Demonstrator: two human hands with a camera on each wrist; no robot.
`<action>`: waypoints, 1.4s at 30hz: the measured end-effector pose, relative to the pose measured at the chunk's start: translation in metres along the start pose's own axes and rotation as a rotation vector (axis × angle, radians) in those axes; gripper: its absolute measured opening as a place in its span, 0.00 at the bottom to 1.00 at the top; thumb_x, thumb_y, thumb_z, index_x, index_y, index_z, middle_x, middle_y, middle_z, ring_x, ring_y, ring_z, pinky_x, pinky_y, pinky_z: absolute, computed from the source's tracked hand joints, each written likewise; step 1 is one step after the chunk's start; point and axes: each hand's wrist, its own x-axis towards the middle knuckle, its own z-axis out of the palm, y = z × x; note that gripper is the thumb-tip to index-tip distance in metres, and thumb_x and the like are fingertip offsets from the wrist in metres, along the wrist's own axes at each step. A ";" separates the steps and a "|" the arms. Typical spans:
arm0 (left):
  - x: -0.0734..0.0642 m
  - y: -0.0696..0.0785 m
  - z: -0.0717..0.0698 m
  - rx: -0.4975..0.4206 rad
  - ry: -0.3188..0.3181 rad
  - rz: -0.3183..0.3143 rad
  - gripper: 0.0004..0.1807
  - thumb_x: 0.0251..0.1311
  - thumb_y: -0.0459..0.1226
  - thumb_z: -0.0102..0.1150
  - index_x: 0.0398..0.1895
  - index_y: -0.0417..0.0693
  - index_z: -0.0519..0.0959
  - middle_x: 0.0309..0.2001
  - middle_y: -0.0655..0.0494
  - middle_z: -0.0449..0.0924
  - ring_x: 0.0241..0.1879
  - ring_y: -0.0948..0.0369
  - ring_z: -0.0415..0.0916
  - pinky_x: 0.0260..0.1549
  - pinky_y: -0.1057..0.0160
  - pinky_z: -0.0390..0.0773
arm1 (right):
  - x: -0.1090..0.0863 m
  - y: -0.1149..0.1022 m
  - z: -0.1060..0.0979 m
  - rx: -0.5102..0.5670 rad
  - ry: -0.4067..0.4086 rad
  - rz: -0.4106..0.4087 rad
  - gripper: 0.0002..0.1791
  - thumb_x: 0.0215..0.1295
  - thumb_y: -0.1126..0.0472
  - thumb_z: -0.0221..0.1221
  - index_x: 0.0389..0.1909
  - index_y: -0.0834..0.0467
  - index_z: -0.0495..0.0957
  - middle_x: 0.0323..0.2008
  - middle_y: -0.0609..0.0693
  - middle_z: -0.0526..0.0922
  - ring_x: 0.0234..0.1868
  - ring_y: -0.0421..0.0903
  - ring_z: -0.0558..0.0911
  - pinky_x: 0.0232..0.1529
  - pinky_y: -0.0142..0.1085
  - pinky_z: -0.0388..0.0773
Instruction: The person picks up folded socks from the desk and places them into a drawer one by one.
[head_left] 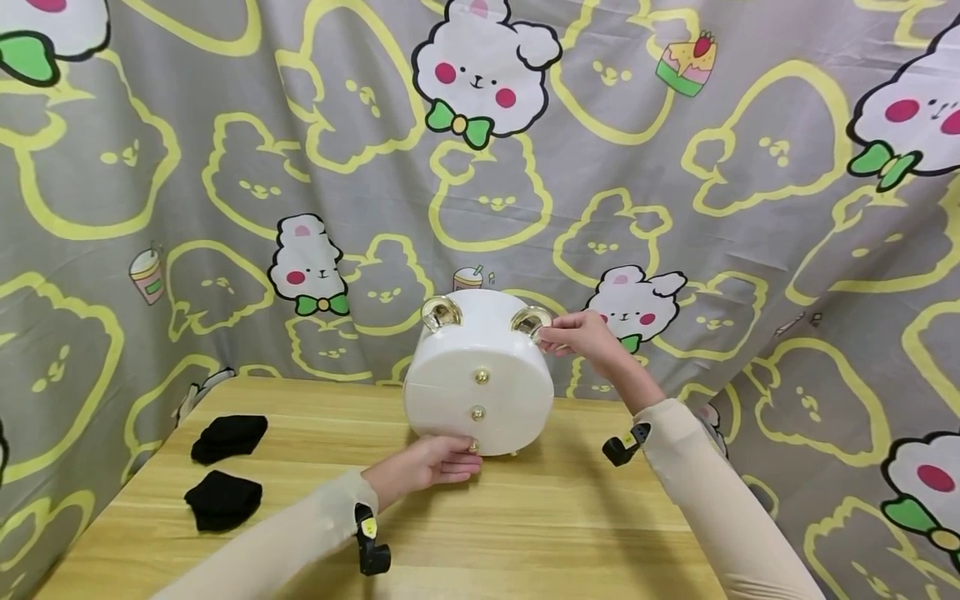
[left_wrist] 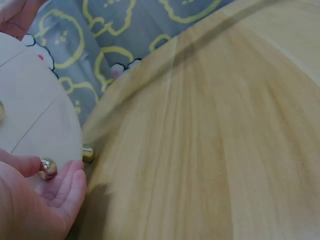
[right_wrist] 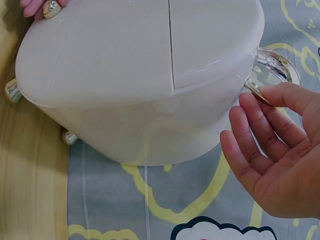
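A white rounded drawer box (head_left: 510,392) stands on the table, with two gold ring-shaped ears on top and a column of gold knobs down its front. My left hand (head_left: 431,462) is at the bottom of the front. In the left wrist view its thumb and fingers pinch the lowest gold knob (left_wrist: 48,169). My right hand (head_left: 588,337) is raised at the box's upper right. Its thumb and forefinger pinch the rim of the right gold ear (right_wrist: 275,67), the other fingers loosely bent below. Short gold feet (right_wrist: 69,137) show under the box.
Two folded black cloth pieces, one (head_left: 228,437) behind the other (head_left: 223,500), lie at the left of the wooden table (head_left: 540,533). A grey curtain (head_left: 375,208) with cartoon bears and rabbits hangs close behind the box and along both sides.
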 end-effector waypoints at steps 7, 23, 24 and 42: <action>-0.008 -0.006 0.001 -0.009 0.009 -0.004 0.15 0.73 0.36 0.56 0.53 0.31 0.79 0.44 0.38 0.88 0.48 0.46 0.88 0.52 0.53 0.86 | 0.002 0.001 0.001 -0.002 -0.010 -0.007 0.19 0.69 0.53 0.66 0.46 0.67 0.84 0.33 0.48 0.89 0.38 0.46 0.86 0.45 0.36 0.87; -0.061 -0.026 0.010 0.069 -0.051 -0.033 0.15 0.73 0.37 0.57 0.48 0.31 0.80 0.40 0.41 0.89 0.38 0.55 0.89 0.47 0.56 0.87 | 0.001 -0.003 0.000 -0.009 0.000 -0.011 0.19 0.69 0.54 0.66 0.46 0.67 0.84 0.31 0.46 0.89 0.38 0.47 0.87 0.53 0.48 0.86; -0.064 -0.027 0.010 0.071 -0.056 -0.038 0.15 0.73 0.37 0.57 0.48 0.31 0.80 0.39 0.42 0.89 0.38 0.56 0.89 0.47 0.56 0.87 | 0.001 -0.003 -0.001 -0.011 0.001 -0.009 0.19 0.69 0.53 0.66 0.46 0.67 0.84 0.31 0.46 0.89 0.37 0.45 0.87 0.52 0.47 0.86; -0.103 -0.046 0.018 0.076 -0.058 -0.075 0.14 0.72 0.37 0.56 0.46 0.32 0.81 0.37 0.45 0.90 0.35 0.59 0.89 0.41 0.61 0.88 | 0.002 0.000 -0.002 0.011 -0.006 0.007 0.18 0.68 0.54 0.67 0.44 0.67 0.84 0.30 0.44 0.88 0.36 0.43 0.85 0.49 0.43 0.86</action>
